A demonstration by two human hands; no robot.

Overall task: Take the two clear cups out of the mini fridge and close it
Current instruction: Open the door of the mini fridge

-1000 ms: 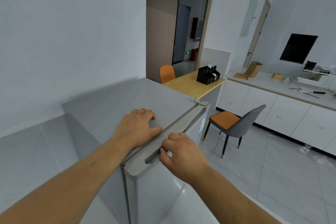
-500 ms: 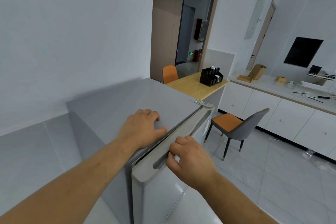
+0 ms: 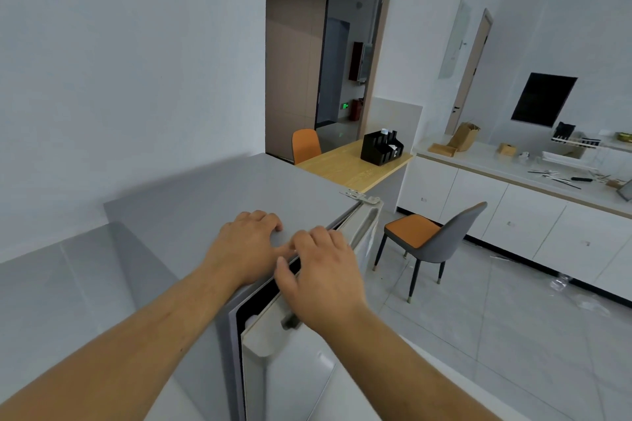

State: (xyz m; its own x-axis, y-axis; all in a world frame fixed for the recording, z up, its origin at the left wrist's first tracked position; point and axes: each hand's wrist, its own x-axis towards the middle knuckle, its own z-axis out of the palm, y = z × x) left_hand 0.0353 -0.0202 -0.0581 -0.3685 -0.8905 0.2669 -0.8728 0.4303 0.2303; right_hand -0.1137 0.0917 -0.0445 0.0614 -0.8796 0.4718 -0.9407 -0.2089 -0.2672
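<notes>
Grey mini fridge (image 3: 191, 202) sits against the wall, its door (image 3: 294, 362) cracked open just a bit, dark gap showing, cups not visible inside. Grey chair with an orange seat (image 3: 431, 236) stands near the door's hinge side. Left hand (image 3: 246, 246) lies flat, fingers spread, on the fridge top. Right hand (image 3: 325, 280) curls over the door's top edge.

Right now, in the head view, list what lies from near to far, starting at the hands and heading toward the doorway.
Right hand on the fridge door → left hand on the fridge top → door hinge → wooden table → black organizer → orange chair → doorway.
</notes>
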